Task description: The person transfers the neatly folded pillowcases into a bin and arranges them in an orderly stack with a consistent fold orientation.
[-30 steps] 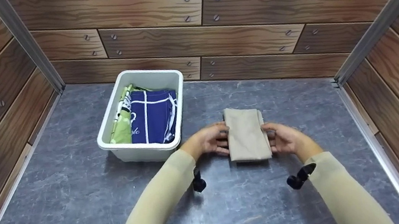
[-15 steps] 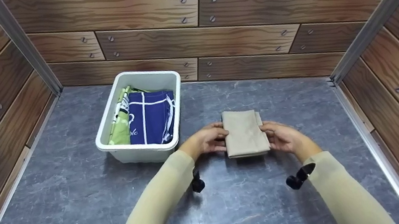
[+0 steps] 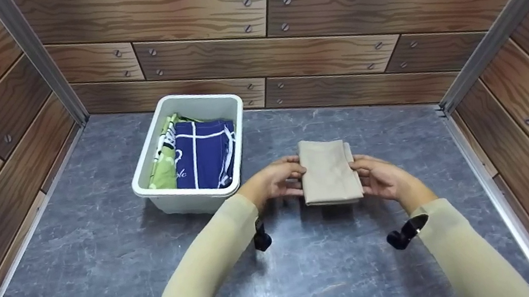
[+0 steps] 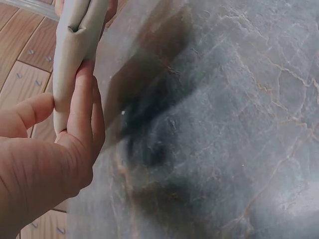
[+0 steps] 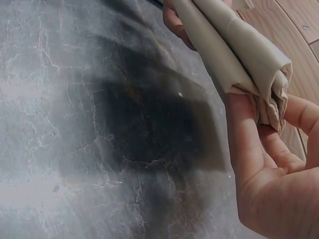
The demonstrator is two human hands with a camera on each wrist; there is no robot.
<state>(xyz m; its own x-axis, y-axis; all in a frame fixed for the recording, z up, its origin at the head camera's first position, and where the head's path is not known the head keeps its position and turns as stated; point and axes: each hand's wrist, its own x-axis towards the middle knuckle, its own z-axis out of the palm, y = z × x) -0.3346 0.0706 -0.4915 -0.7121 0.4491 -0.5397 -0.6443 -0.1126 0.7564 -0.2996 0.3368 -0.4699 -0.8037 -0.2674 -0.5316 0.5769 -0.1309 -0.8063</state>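
Note:
A folded beige cloth [image 3: 329, 170] is held between both hands, a little above the grey table [image 3: 107, 271], with its shadow under it. My left hand [image 3: 285, 180] pinches the cloth's left edge, thumb on top and fingers beneath. My right hand [image 3: 366, 172] grips the right edge the same way. In the left wrist view the cloth [image 4: 75, 50] sits between the thumb and fingers of that hand [image 4: 65, 124]. The right wrist view shows the layered edge of the cloth [image 5: 239, 55] resting on the fingers of the right hand [image 5: 269, 164].
A white plastic bin [image 3: 183, 194] stands to the left of the hands; it holds a folded blue cloth [image 3: 203, 151] and a green one [image 3: 163, 156] standing on edge. Wood-patterned walls [image 3: 281, 44] close in the table on three sides.
Both hands have raised the beige cloth slightly off the table, still gripping its two sides. The bin has not moved.

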